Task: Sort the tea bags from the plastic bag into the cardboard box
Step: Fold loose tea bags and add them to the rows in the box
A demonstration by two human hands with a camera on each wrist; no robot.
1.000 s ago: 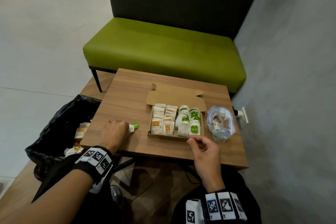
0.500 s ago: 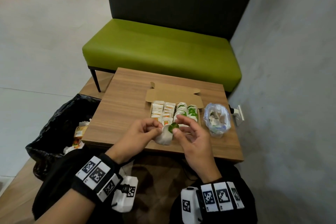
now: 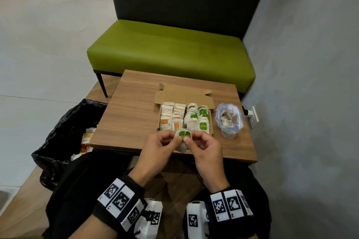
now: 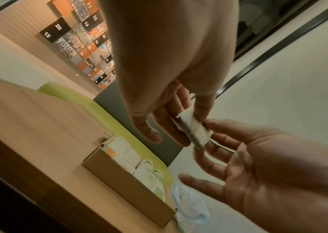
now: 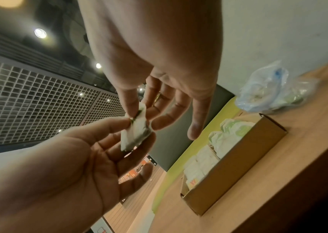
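A white tea bag with a green tag (image 3: 183, 135) is held up just in front of the near edge of the table. My left hand (image 3: 174, 140) pinches its left side and my right hand (image 3: 190, 140) pinches its right side. The left wrist view shows the tea bag (image 4: 193, 130) between the fingers of both hands, and so does the right wrist view (image 5: 136, 134). Behind the hands lies the open cardboard box (image 3: 211, 120), with orange-tagged bags in its left rows and green-tagged bags in its right rows. The clear plastic bag (image 3: 229, 120) stands right of the box with bags inside.
The wooden table (image 3: 134, 114) carries the box and plastic bag. A black bin bag (image 3: 64, 134) with wrappers stands open at the table's left. A green bench (image 3: 171, 52) is behind, and a grey wall with a socket (image 3: 252, 117) runs along the right.
My left hand lifted the green-tagged tea bag from the table's left part and brought it to the middle. My right hand left the box's front edge and took hold of the bag too.
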